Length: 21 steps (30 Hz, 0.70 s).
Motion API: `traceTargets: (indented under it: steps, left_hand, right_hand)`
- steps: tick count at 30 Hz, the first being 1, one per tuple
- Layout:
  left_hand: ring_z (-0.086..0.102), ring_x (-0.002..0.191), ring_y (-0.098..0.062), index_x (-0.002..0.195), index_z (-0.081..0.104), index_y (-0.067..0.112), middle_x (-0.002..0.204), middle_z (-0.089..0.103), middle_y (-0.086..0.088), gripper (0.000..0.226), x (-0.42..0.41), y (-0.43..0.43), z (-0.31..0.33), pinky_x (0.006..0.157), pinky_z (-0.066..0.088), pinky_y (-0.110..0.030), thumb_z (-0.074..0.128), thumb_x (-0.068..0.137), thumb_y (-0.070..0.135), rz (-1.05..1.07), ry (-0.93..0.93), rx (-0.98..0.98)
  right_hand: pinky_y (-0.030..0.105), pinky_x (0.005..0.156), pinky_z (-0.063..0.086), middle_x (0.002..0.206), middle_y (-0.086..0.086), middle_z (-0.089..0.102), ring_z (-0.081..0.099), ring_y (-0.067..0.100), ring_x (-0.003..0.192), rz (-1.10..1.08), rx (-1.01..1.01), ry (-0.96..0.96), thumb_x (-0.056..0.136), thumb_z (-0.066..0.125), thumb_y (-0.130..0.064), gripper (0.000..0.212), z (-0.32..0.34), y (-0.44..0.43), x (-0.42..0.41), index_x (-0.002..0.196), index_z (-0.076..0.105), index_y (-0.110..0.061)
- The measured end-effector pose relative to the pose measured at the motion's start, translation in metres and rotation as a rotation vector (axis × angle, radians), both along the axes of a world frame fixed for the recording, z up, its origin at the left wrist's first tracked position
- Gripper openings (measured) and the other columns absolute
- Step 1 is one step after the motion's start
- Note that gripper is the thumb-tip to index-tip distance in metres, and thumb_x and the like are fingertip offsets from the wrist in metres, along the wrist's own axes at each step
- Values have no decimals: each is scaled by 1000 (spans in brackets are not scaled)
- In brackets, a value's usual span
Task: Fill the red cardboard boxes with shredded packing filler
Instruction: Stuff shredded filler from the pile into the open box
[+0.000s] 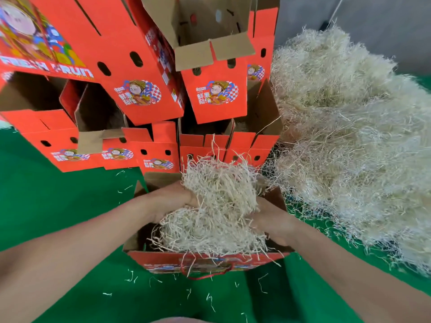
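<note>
Head view: a clump of shredded filler (217, 206) was gripped between left hand (172, 201) and right hand (272, 220), directly over the open red box (205, 261), whose long axis lay crosswise, equally near both hands.

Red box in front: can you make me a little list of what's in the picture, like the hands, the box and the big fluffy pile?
left hand: holds the clump of filler on its left side
right hand: holds the same clump on its right side
front box: open, some filler inside, clump above it
big pile: loose filler, right of the front box
stacked boxes: red, behind the front box, flaps open
floor cover: green, stray strands on it
</note>
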<state>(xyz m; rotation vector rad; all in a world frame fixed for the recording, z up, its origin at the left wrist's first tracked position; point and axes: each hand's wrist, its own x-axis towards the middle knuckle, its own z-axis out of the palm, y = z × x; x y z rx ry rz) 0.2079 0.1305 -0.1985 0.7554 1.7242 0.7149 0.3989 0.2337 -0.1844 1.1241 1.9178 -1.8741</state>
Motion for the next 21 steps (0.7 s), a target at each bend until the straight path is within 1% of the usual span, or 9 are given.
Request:
traceTargets:
  steps: [3,6,8,10,12,14,16,19,21]
  left_hand:
    - [57,77,-3,98,55,22,91,65,7,30,-13,-18,4,70,42,-8,61,80,-2,-164,82,-19]
    - [54,95,-11,117,47,18,110,55,1,37,-31,-35,4,73,38,-7,63,85,9,-169,246,-55]
    - [52,88,-9,114,45,16,101,52,5,35,-31,-38,5,65,38,-6,64,85,11,-186,327,-74]
    - [50,73,-3,100,47,16,84,54,6,27,-27,-37,4,55,38,-7,65,83,8,-216,329,-34]
    - [54,59,8,86,46,24,70,58,13,30,-23,-35,4,52,37,-2,64,82,0,-212,219,52]
    - [55,62,16,89,48,29,78,61,16,37,-16,-30,3,58,39,1,63,82,-4,-194,100,101]
    - [60,76,10,102,51,25,91,64,13,39,-5,-23,0,69,44,-4,63,81,-5,-208,-9,101]
    - [62,86,-10,109,54,12,97,67,1,33,-4,-19,-5,85,50,-25,66,80,2,-296,73,30]
    - [53,78,-17,94,55,7,88,58,-6,17,-16,-24,-9,73,46,-32,64,83,17,-435,268,-56]
  right_hand:
    - [24,90,48,105,-4,58,58,5,98,149,365,-109,84,58,-2,31,-2,10,10,103,50,-26]
    - [25,94,45,108,-1,51,51,13,100,270,646,-220,87,59,-15,35,-4,28,27,117,41,-15]
    - [19,98,29,128,1,44,45,14,111,352,594,-223,85,62,-22,58,-2,32,32,133,31,-13]
    - [24,102,15,151,-10,14,20,13,137,285,307,-128,74,73,-33,102,4,38,34,147,2,-28]
    - [27,105,12,153,-17,2,10,2,135,248,130,-1,62,78,-45,116,16,35,27,145,-2,-39]
    - [27,108,16,153,-15,7,14,0,134,363,157,9,59,79,-51,117,13,23,13,145,0,-40]
    - [27,110,25,150,-8,26,29,4,134,470,226,47,62,81,-42,108,-1,3,-11,146,13,-31]
    - [26,90,46,114,0,58,56,15,103,551,422,-45,77,71,-19,46,-23,-8,-25,118,50,-16]
    - [22,79,50,114,3,56,57,10,91,570,492,-208,83,65,-29,50,-22,3,-17,125,46,-9]
